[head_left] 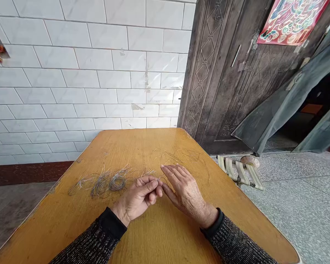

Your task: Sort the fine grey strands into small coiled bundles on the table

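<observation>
Thin wire (164, 179) is pinched between the thumb and fingers of my left hand (140, 196), curving out from the fingertips. My right hand (184, 190) is just right of it, fingers stretched out and the thumb apart, its tip close to the left fingertips. Whether that thumb touches the wire I cannot tell. Left of my hands, a coil of thin grey wire (117, 182) lies on the table, with more tangled wire bundles (98, 187) beside it. Beyond my right hand, loose dark strands (191, 156) spread over the wood.
The wooden table (143, 146) reaches to a white tiled wall (99, 79). At right stand a dark carved door (209, 80) and a grey curtain (275, 102). A low stool with striped straps (240, 172) is on the speckled floor beside the table.
</observation>
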Demonstrator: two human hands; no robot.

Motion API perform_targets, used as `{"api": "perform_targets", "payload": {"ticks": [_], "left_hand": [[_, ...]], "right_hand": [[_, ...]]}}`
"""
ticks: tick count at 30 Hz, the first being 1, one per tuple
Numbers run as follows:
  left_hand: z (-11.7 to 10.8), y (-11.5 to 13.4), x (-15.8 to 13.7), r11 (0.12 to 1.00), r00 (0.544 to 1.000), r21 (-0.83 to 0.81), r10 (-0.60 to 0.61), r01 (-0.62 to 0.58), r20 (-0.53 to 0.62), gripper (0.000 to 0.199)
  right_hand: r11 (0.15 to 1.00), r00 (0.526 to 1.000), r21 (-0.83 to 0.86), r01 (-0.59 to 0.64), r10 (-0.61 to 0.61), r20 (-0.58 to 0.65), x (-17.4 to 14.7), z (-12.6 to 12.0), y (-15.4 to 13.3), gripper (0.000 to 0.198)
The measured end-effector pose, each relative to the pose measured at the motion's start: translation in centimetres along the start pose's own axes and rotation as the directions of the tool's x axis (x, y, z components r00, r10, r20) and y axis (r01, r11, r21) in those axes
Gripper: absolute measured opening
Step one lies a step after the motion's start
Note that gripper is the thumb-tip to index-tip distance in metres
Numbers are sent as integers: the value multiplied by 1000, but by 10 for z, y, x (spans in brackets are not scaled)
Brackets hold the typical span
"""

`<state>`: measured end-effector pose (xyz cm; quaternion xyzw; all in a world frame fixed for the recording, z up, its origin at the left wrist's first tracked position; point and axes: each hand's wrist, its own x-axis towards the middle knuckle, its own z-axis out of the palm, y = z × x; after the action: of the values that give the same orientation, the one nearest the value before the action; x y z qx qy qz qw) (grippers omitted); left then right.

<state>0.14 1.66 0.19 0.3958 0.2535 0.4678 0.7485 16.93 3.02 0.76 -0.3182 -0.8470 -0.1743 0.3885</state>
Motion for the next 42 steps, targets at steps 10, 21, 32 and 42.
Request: {"api": "perform_targets", "payload": {"ticks": [10,21,32,42], "left_hand": [[2,1,2,996,998,-70,50,-53,-41,13],[2,3,3,982,984,-151,93,-117,-154,15],[4,0,3,985,978,-135,83,-110,-192,17],[1,1,6,985,947,33,170,-167,-271,23]], "right_hand": [[962,982,221,-161,177,-57,-2,-2,5,40],[401,801,723,-562,480,357,2,3,8,37],[-67,704,799,-598,433,563,6,6,-2,32],[-19,697,760,-650,385,605,4,7,-1,36]]}}
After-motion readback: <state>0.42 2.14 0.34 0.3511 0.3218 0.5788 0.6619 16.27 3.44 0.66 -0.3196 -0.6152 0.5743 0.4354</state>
